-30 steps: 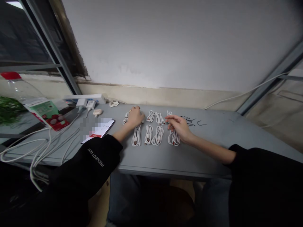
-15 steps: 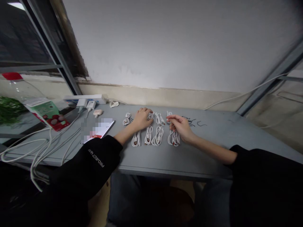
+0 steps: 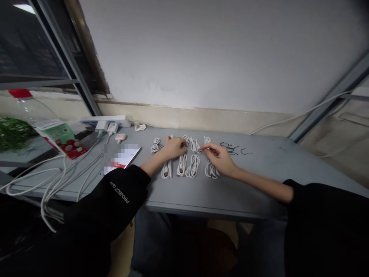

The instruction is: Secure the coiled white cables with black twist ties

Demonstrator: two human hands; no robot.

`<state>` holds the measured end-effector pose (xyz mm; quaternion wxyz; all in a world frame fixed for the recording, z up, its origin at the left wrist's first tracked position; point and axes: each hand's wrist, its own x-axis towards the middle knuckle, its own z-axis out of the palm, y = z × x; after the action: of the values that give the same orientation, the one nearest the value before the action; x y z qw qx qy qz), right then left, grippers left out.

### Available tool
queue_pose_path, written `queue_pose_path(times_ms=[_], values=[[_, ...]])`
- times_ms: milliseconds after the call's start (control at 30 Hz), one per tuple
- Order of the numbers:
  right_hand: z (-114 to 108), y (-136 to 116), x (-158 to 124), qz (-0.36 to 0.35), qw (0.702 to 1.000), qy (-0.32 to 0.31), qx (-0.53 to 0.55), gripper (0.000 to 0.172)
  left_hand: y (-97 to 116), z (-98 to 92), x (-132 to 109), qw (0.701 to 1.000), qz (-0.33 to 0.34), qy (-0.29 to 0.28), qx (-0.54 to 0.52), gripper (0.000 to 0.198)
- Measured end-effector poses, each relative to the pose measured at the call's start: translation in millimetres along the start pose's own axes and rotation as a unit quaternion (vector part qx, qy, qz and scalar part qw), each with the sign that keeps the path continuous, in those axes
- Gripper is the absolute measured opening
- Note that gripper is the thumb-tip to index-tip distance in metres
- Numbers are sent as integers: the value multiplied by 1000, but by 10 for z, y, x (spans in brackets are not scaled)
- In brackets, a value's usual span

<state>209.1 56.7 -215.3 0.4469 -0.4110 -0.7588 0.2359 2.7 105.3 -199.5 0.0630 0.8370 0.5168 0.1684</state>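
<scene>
White cable coils (image 3: 181, 165) on a grey tabletop (image 3: 253, 173): smooth, rubbery cord wound into narrow hanks, in two loose rows, long axes running front-to-back toward the wall. My left hand (image 3: 174, 148) lies over the back row, fingers (image 3: 181, 144) curled onto a hank; can't tell if clenched. My right hand (image 3: 218, 157) sits above the front-right hank, thumb and forefinger (image 3: 204, 147) pinched near a back-row hank's top; can't tell if holding cord. Thin black squiggles (image 3: 230, 148) just right of the coils.
</scene>
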Motion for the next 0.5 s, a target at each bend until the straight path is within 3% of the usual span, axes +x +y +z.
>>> queue_pose_path(times_ms=[133,267,500], values=[[-103,-40,-33,-63,991,-58,-100,22,16,-4,14,1000,-12,10,3,19],[-89,-121,-9,-130,977,-103,-134,20,20,-2,19,999,-36,9,-7,20],[108,-159,210,-157,977,-22,-141,21,5,26,26,999,-37,8,-23,27]])
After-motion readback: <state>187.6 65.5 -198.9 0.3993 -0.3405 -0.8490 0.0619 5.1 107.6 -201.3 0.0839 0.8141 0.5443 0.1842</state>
